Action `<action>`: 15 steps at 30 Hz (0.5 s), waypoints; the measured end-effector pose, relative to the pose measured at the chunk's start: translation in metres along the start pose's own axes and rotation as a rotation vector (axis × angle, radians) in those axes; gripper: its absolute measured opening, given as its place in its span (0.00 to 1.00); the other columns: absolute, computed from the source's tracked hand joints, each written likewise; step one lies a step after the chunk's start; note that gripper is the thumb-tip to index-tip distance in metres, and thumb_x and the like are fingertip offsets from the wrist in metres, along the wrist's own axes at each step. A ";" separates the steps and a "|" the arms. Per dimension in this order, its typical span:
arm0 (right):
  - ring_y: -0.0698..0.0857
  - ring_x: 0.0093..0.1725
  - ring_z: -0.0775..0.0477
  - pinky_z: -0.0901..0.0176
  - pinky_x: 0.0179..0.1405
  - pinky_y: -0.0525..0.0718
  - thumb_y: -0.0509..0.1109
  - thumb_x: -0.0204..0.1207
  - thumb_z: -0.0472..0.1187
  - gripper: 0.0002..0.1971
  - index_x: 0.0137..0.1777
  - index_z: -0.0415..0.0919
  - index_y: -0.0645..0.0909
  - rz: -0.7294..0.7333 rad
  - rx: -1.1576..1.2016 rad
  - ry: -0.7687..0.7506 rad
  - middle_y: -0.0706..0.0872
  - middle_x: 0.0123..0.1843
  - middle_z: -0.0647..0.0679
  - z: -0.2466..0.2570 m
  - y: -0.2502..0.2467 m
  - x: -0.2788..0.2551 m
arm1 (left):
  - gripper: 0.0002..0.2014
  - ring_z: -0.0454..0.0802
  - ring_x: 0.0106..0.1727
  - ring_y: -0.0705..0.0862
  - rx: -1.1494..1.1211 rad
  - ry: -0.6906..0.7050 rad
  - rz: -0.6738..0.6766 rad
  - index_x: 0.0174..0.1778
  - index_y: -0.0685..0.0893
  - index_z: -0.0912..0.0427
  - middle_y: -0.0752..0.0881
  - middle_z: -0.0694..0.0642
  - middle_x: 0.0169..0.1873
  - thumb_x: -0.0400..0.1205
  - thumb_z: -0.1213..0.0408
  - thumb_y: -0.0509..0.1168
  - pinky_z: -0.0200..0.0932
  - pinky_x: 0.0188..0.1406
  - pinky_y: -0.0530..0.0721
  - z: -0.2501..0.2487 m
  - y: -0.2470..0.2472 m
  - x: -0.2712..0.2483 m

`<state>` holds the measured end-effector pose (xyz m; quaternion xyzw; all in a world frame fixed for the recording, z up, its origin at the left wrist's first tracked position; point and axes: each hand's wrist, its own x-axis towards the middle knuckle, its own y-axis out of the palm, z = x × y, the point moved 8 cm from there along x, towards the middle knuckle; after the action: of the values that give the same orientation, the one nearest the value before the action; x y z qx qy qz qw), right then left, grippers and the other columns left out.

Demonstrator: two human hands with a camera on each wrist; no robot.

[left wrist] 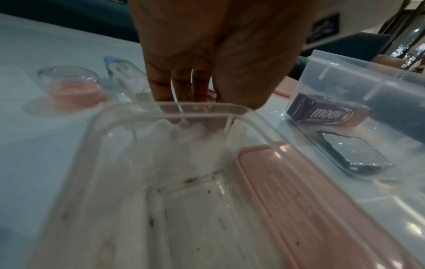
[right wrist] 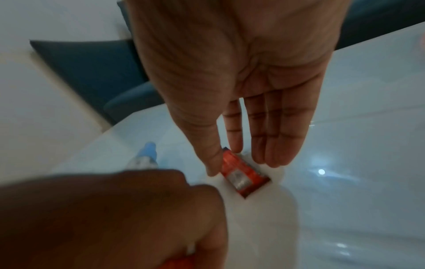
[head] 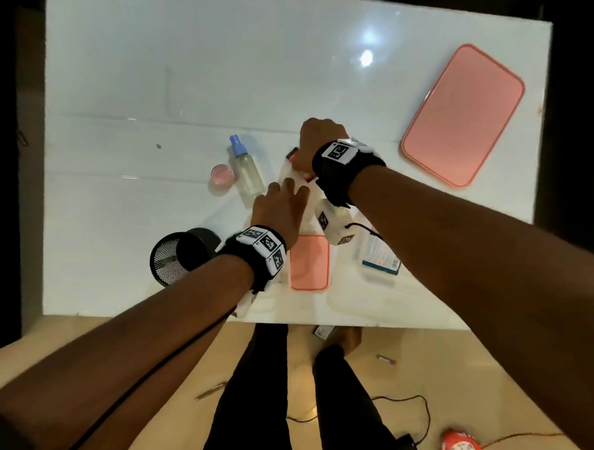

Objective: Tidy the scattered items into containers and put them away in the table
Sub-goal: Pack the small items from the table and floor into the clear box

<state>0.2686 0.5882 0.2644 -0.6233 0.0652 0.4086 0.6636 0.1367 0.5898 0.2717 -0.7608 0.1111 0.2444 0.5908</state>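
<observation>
A red packet (right wrist: 243,174) lies flat on the white table (head: 125,81). My right hand (right wrist: 225,162) reaches down over it, thumb on its left edge and forefinger on its far end, pinching it; the other fingers stay straight. In the head view the red packet (head: 293,155) peeks out left of the right hand (head: 321,137). My left hand (left wrist: 190,81) hangs over the far rim of an empty clear container (left wrist: 202,106), its straight fingers (left wrist: 181,87) down against the outside of the wall. A blue-capped spray bottle (head: 245,170) and a small pink jar (head: 222,178) lie just left of my left hand (head: 283,203).
A small pink lid (head: 309,262) lies beside the empty container. A second clear container (left wrist: 345,76) to the right holds a Moov box (left wrist: 322,114) and a dark blister pack (left wrist: 354,154). A black mesh cup (head: 182,254) lies tipped at front left. A large pink lid (head: 463,116) sits far right.
</observation>
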 end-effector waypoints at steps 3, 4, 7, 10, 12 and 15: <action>0.81 0.39 0.41 0.57 0.34 0.76 0.73 0.72 0.45 0.09 0.43 0.43 0.76 0.003 0.012 -0.005 0.80 0.39 0.46 -0.001 0.012 0.006 | 0.19 0.62 0.53 0.79 -0.045 -0.060 0.039 0.67 0.69 0.57 0.74 0.62 0.57 0.80 0.69 0.60 0.51 0.37 0.72 0.007 -0.002 -0.008; 0.83 0.39 0.42 0.57 0.35 0.79 0.74 0.71 0.45 0.09 0.44 0.42 0.78 0.013 0.034 0.011 0.83 0.40 0.46 -0.002 0.014 0.007 | 0.19 0.62 0.52 0.80 -0.077 -0.069 0.044 0.66 0.70 0.57 0.75 0.61 0.56 0.78 0.70 0.60 0.51 0.37 0.74 0.009 -0.005 -0.011; 0.88 0.40 0.42 0.56 0.39 0.87 0.74 0.71 0.45 0.09 0.46 0.42 0.83 0.045 0.098 0.055 0.89 0.43 0.45 -0.004 0.020 0.010 | 0.16 0.61 0.50 0.81 -0.227 -0.084 -0.011 0.59 0.77 0.55 0.76 0.59 0.55 0.77 0.72 0.61 0.52 0.40 0.81 0.020 -0.017 -0.022; 0.88 0.39 0.44 0.58 0.35 0.85 0.72 0.72 0.43 0.08 0.47 0.39 0.84 -0.009 0.196 0.076 0.90 0.41 0.44 -0.005 0.008 -0.002 | 0.12 0.57 0.52 0.82 -0.381 -0.140 -0.124 0.57 0.83 0.53 0.81 0.54 0.54 0.80 0.70 0.63 0.52 0.45 0.82 0.041 -0.032 -0.030; 0.88 0.39 0.49 0.55 0.43 0.87 0.73 0.71 0.43 0.08 0.46 0.40 0.87 -0.079 0.348 0.062 0.90 0.38 0.47 -0.008 -0.008 -0.020 | 0.12 0.55 0.56 0.83 -0.502 -0.171 -0.200 0.59 0.85 0.54 0.84 0.53 0.55 0.82 0.65 0.63 0.50 0.51 0.83 0.054 -0.041 -0.034; 0.85 0.34 0.58 0.61 0.42 0.83 0.76 0.67 0.43 0.03 0.41 0.47 0.88 -0.260 0.636 0.079 0.86 0.30 0.57 -0.029 -0.034 -0.067 | 0.12 0.51 0.57 0.83 -0.637 -0.163 -0.278 0.59 0.87 0.55 0.87 0.52 0.54 0.83 0.59 0.63 0.36 0.51 0.74 0.057 -0.054 -0.039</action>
<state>0.2583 0.5352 0.3244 -0.4035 0.1351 0.2555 0.8681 0.1144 0.6547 0.3265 -0.8928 -0.1228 0.2437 0.3584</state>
